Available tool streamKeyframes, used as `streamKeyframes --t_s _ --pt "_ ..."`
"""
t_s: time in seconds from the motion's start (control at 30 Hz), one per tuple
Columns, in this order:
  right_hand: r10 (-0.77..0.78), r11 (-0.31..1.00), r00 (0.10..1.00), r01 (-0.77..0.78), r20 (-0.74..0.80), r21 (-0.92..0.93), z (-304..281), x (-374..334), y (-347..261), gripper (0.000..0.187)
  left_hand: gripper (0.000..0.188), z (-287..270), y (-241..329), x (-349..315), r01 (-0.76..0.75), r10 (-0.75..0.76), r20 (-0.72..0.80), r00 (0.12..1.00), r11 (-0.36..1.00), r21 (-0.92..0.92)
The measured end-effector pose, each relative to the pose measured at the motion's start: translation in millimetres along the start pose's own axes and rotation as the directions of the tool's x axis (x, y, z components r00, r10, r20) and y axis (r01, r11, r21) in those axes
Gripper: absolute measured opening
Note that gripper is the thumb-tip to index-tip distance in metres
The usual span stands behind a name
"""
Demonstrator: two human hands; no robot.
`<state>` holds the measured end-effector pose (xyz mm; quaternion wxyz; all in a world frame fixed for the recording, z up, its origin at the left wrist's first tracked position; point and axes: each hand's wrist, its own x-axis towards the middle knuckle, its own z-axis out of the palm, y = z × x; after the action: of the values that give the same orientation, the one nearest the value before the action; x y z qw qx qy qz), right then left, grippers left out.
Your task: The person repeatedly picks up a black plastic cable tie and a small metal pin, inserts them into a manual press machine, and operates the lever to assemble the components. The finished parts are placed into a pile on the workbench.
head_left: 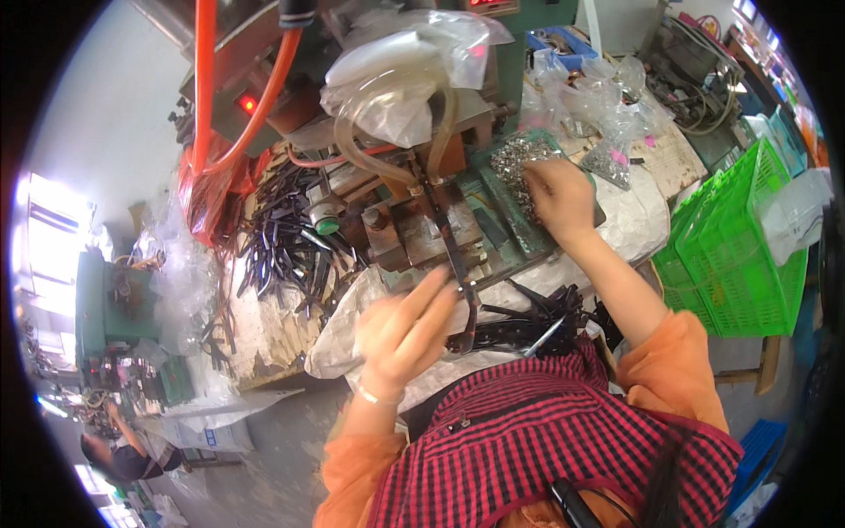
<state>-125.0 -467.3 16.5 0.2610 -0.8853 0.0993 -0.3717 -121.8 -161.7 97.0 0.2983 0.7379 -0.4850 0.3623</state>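
A long black strip point(453, 251) with a bent lower end lies through the metal fixture point(383, 238) of the machine. My left hand point(405, 330) is beside it, fingers stretched out and slightly blurred, their tips close to the strip; whether they touch it I cannot tell. My right hand point(563, 201) reaches into a heap of small shiny metal parts point(515, 163) on the green tray point(484, 189). Its fingers are bent together at the heap, and what is between them is hidden.
Black strips pile up left of the fixture point(282, 233) and before me point(537, 312). Clear tubes point(348, 141) and an orange hose point(204, 88) hang above. Bags of parts point(607, 158) and a green crate point(731, 242) stand right. Another person point(132, 453) sits far left.
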Motion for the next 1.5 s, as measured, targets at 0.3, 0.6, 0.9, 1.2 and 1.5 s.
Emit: streamKeyframes --t_s 0.3,0.6,0.9,1.2,1.5 --pt "0.631 0.449 0.776 -0.359 -0.007 0.818 35 -8 -12 0.020 0.041 -33 -124 -137 0.593 -0.937 -0.051 0.345 0.176 0.786" --pt "0.427 0.704 0.899 -0.400 0.101 0.587 4 0 -32 0.018 0.023 -77 -170 -87 0.642 -0.714 -0.133 0.687 0.511 0.571" --pt "0.348 0.936 0.937 -0.346 -0.018 0.065 -27 -31 -22 0.015 0.018 -27 -241 -119 0.644 -0.569 -0.323 0.756 0.563 0.518" --pt "0.154 0.780 0.980 -0.197 0.123 0.593 -19 5 -116 0.032 0.022 1 -142 -74 0.743 -0.737 -0.191 0.648 0.667 -0.054" --pt "0.259 0.340 0.916 -0.383 0.306 0.859 6 0 -142 0.044 0.011 -17 -46 15 0.181 -0.587 -0.383 0.714 0.683 -0.708"
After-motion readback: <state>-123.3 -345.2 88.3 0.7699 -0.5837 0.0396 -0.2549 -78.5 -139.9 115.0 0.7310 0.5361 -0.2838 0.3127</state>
